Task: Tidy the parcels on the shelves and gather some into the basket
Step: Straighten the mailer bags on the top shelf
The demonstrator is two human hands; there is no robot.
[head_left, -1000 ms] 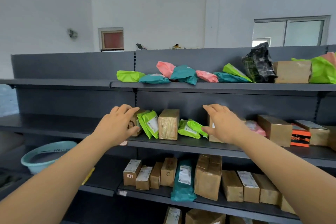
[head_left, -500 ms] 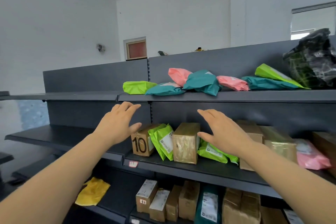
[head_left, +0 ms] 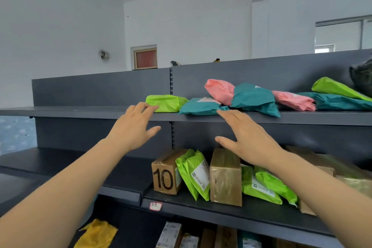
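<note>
Soft parcels lie along the top shelf: a lime green bag at the left, a teal bag, a pink bag, a larger teal bag and another pink bag. My left hand is raised with straight fingers, its fingertips at the lime green bag's left end. My right hand is spread flat in front of the shelf edge, fingertips just below the teal bag. Neither hand holds anything. The basket is out of view.
The middle shelf holds a brown box marked 10, green bags and a tan box. Further boxes and a yellow bag sit on the lower shelf. The shelves' left halves are bare.
Both hands rose from the middle shelf's parcels up to the top shelf edge. The view tilted upward and moved left and closer.
</note>
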